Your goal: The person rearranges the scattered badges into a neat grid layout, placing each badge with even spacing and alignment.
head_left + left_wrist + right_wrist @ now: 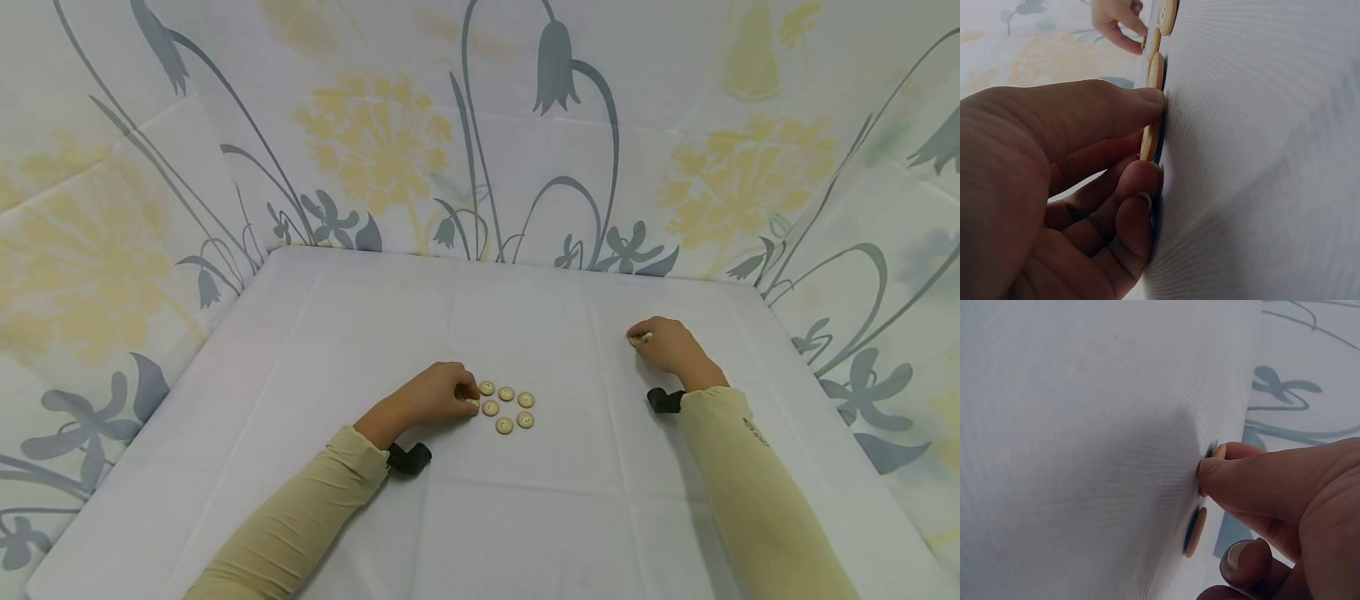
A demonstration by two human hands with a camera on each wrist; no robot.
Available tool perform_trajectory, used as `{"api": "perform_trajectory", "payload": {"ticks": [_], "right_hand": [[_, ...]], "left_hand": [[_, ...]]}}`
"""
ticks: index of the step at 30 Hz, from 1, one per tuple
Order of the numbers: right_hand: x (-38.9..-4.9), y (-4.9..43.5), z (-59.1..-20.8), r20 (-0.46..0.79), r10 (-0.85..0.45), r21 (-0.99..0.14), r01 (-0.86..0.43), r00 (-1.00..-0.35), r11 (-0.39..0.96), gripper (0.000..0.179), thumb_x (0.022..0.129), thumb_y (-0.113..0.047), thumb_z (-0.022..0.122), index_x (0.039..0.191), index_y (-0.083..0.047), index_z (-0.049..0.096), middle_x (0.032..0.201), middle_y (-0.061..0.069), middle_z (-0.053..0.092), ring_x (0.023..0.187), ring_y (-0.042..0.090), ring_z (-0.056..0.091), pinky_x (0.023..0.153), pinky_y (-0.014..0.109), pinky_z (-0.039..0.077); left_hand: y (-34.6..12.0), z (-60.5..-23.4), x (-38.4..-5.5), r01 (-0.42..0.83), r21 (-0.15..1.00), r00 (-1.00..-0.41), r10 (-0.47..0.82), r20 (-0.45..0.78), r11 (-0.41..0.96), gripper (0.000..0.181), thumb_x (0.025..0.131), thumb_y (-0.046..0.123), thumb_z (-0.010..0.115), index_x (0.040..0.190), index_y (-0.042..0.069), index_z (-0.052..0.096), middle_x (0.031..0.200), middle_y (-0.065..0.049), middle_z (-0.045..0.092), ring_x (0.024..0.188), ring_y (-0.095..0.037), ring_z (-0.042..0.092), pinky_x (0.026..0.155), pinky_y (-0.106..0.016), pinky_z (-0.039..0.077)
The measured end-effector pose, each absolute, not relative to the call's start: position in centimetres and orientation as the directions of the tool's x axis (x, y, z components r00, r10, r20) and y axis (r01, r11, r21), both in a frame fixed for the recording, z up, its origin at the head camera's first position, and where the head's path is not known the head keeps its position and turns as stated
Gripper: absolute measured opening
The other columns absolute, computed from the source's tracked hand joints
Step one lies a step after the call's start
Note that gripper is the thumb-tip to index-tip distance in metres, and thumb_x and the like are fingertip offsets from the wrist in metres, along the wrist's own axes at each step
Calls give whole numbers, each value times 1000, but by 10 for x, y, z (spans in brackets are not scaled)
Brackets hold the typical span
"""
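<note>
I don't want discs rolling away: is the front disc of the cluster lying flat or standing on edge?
Flat: the head view shows the front disc with its round face turned up on the white cloth.

No text can be read. A small dark lettering-like print (755, 431) stands on the right sleeve (761, 500), near its cuff (712, 401), too blurred to make out. Pale discs (505, 426) left of that sleeve bear marks too small to tell.
</note>
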State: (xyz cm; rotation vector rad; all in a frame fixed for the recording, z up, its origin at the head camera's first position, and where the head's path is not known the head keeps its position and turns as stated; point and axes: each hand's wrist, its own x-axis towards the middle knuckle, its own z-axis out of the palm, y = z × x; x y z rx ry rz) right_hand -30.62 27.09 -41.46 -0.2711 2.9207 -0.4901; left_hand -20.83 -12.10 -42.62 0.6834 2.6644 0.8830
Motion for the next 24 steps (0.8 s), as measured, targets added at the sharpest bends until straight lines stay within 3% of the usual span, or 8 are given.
{"api": "perform_trajectory", "payload": {"ticks": [17, 24], "right_hand": [[-305, 271, -417, -120, -206, -337, -155, -971, 929, 34, 97, -16, 50, 125, -3, 63, 134, 29, 52, 124, 47, 47, 103, 58, 37], [-298, 264, -414, -73, -250, -311, -216, -965, 925, 34, 96, -11, 47, 126, -2, 62, 133, 29, 52, 126, 49, 45, 105, 59, 35]], "left_hand": [[-120, -427, -208, 354, 605, -860, 502, -89, 713, 9, 84, 19, 74, 91, 13, 72, 84, 3, 58, 78, -9, 53, 73, -24, 46], [-120, -428, -208, 362, 598, -862, 501, -78, 715, 9, 84, 19, 74, 90, 14, 72, 84, 4, 58, 78, -9, 53, 73, -24, 46]]}}
